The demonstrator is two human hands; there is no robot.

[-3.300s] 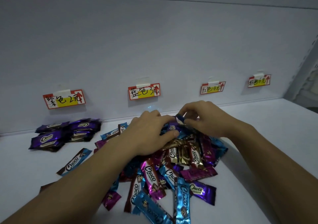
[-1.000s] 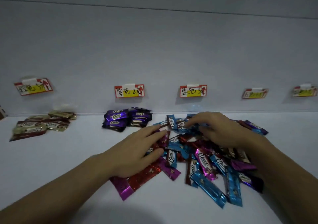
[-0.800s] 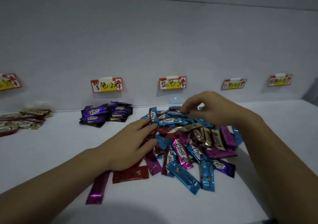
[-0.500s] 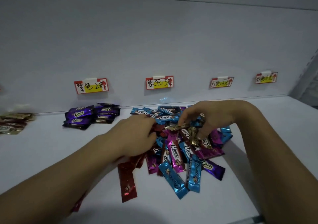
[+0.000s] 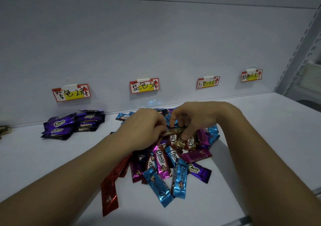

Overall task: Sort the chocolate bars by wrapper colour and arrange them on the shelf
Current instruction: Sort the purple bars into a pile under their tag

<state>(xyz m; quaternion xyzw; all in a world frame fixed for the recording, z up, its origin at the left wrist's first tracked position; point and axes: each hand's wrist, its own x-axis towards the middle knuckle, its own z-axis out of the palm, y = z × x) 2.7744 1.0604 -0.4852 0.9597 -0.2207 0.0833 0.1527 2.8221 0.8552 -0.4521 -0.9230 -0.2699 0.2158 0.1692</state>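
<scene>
Mostly unsorted pile [image 5: 173,165]; purples [image 5: 69,125] done at ten o'clock; my left hand [image 5: 144,130] and right hand [image 5: 196,119] pinch a gold bar [image 5: 173,131].

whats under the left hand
The left hand rests on the pile, pinching a gold bar; a red bar sticks out beneath its wrist. Bars under the palm are hidden.

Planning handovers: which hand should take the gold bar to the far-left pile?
Left, probably: both pinch the gold bar, but the left hand sits nearer the far-left pile; the right hand would cross.
</scene>
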